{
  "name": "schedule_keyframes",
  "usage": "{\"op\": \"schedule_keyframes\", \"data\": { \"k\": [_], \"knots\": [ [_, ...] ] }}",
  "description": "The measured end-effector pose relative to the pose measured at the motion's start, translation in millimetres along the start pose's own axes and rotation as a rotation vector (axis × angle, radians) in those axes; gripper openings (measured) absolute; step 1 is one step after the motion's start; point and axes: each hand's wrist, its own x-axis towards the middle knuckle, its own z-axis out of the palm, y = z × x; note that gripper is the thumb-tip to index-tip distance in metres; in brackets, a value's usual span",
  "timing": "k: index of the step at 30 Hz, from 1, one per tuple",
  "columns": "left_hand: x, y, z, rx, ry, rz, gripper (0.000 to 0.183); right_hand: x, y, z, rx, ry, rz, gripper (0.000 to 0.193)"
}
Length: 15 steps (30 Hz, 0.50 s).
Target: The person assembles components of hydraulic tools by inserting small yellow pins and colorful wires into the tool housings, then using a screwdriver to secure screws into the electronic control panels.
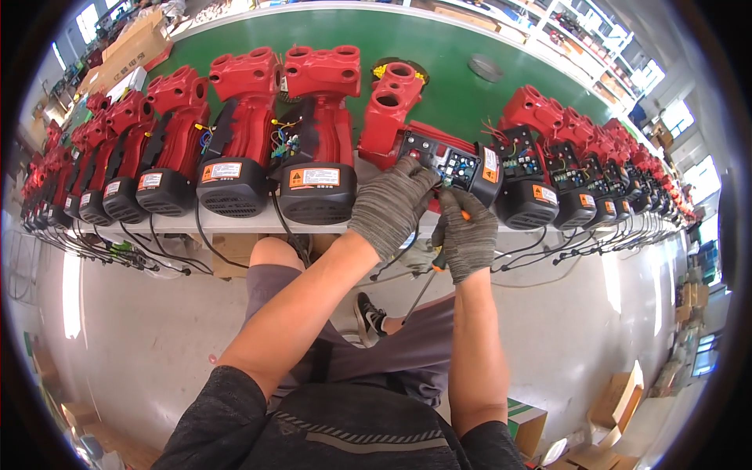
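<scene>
In front of me a red pump [382,125] lies turned, its black control box uncovered so that the circuit board [458,167] shows. My left hand [395,205], in a grey knitted glove, is closed with its fingertips at the near edge of that box. What its fingers pinch is hidden. Beside it my gloved right hand [466,235] has fingers curled around a screwdriver [440,260] with an orange and dark handle. The screwdriver's shaft points back down toward my legs, and this hand's fingertips also reach the box's near edge.
Red pumps with black motor ends [317,192] line the bench to the left; more with bared boards [529,200] stand close on the right. Their black cables [286,223] hang over the front edge. A round dark dish [486,68] sits on the green bench top [439,39].
</scene>
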Motion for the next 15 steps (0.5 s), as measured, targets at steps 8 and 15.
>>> {"op": "schedule_keyframes", "data": {
  "k": [8, 15],
  "knots": [
    [4, 3, -2, 0.118, -0.037, 0.132, 0.030, 5, 1, -2, -0.070, -0.005, -0.081, 0.023],
    [4, -7, 2, 0.219, -0.044, 0.204, 0.029, 8, 0, -1, -0.121, 0.002, -0.132, 0.022]
  ]
}}
